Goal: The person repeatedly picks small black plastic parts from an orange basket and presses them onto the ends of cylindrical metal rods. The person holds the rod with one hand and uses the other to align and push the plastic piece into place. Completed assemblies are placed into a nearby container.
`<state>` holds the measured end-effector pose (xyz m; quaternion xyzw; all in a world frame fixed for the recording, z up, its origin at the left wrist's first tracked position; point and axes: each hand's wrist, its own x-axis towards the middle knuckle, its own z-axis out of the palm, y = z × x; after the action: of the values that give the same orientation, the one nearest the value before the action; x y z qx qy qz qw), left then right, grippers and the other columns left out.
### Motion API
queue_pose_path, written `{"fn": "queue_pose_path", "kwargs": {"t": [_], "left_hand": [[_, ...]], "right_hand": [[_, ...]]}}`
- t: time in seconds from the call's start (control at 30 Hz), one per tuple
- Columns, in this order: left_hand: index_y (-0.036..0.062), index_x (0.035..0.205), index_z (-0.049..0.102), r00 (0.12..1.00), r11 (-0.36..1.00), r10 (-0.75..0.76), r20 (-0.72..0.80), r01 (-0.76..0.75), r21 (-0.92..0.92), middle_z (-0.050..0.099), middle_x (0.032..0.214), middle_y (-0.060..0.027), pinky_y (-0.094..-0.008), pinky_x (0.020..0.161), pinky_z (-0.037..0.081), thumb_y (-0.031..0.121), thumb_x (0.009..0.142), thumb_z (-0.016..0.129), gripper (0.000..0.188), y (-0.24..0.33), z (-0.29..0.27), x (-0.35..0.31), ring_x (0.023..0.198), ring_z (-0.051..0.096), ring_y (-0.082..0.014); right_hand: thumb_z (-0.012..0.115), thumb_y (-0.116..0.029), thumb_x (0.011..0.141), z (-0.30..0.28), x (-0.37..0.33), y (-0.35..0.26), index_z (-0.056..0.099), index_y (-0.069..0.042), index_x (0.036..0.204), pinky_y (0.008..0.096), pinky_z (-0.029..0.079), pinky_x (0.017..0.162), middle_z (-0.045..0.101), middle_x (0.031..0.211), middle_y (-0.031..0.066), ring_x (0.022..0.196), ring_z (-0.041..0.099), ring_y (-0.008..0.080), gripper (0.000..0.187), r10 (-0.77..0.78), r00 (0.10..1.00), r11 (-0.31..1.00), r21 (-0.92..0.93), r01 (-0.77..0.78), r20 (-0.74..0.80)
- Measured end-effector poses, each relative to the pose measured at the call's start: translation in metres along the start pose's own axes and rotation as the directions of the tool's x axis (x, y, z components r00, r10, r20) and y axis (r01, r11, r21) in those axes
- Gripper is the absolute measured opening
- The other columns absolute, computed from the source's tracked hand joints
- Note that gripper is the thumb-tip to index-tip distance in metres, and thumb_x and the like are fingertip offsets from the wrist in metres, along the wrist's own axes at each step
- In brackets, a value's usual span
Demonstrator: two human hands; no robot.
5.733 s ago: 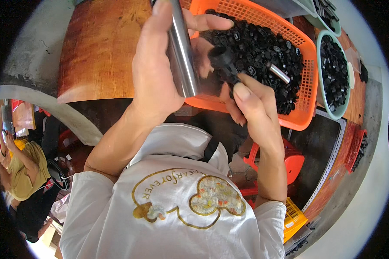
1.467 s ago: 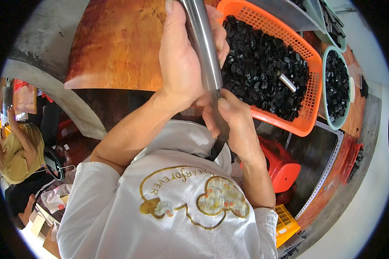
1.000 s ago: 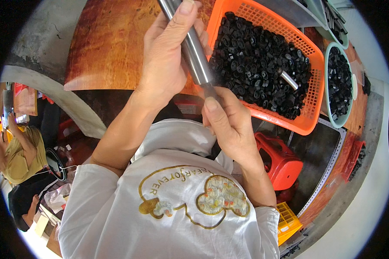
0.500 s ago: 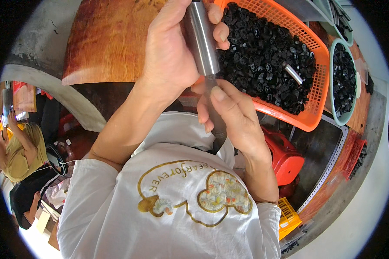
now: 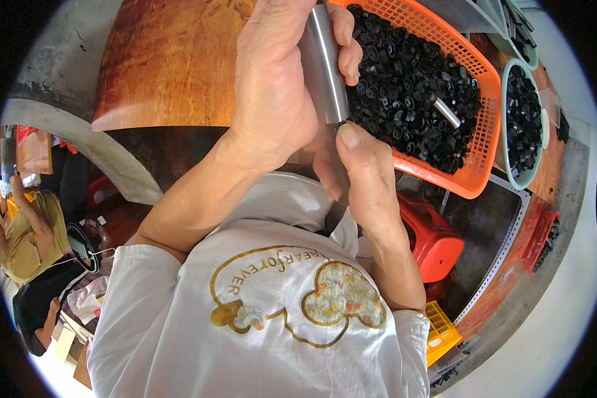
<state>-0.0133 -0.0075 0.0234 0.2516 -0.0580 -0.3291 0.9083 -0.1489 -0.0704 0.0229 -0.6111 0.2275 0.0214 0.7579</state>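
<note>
My left hand [image 5: 272, 86] is wrapped round a shiny silver metal tube [image 5: 326, 73], which slants down toward my body. The tube's upper end leaves the picture at the top. At its lower end is my right hand [image 5: 371, 172], closed, its thumb tip right below the rim. A small dark bit shows between thumb and tube; what the fingers hold is mostly hidden. Under the tube end hangs a smoky, see-through shape that I cannot make out. Beside the hands stands an orange plastic basket [image 5: 438, 179], heaped with small black plastic parts [image 5: 404, 86]. A short silver tube [image 5: 446, 113] lies on them.
At the left is a wooden tabletop [image 5: 166, 66]. A pale green basin [image 5: 505, 126] of black parts stands right of the basket. A red stool [image 5: 438, 249] and a yellow crate [image 5: 441, 335] are at lower right. Another person [image 5: 36, 232] sits at far left.
Both hands and the metal tube have shifted slightly right. My right hand has moved up closer against the tube's lower end, with its thumb now at the rim.
</note>
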Motion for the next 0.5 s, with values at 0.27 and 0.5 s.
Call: {"fn": "queue_pose_path", "kwargs": {"t": [0.27, 0.5], "left_hand": [[0.0112, 0.108, 0.054, 0.996, 0.998, 0.04, -0.085, -0.036, 0.046, 0.053, 0.074, -0.0042, -0.0281, 0.051, 0.044, 0.043, 0.102, 0.048, 0.032, 0.0, 0.005, -0.004, 0.056, 0.051, -0.0161], [0.0091, 0.105, 0.053, 0.982, 0.985, 0.1, -0.161, -0.075, 0.156, 0.052, 0.074, -0.0033, -0.0261, 0.051, 0.043, 0.041, 0.101, 0.052, 0.033, -0.001, 0.012, -0.005, 0.057, 0.05, -0.0146]], "right_hand": [[0.043, -0.044, 0.1, 0.003, 0.0, -0.001, 0.055, -0.001, 0.085, 0.0243, 0.029, 0.047, 0.045, 0.062, -0.0019, 0.054, 0.038, 0.0054, 0.048, 0.001, 1.0, 1.0, 0.002, -0.001, -0.02], [0.041, -0.043, 0.1, 0.005, 0.0, -0.002, 0.053, -0.002, 0.082, 0.0247, 0.027, 0.047, 0.042, 0.061, -0.0032, 0.053, 0.035, 0.005, 0.047, 0.024, 1.0, 1.0, 0.015, -0.023, -0.011]]}}
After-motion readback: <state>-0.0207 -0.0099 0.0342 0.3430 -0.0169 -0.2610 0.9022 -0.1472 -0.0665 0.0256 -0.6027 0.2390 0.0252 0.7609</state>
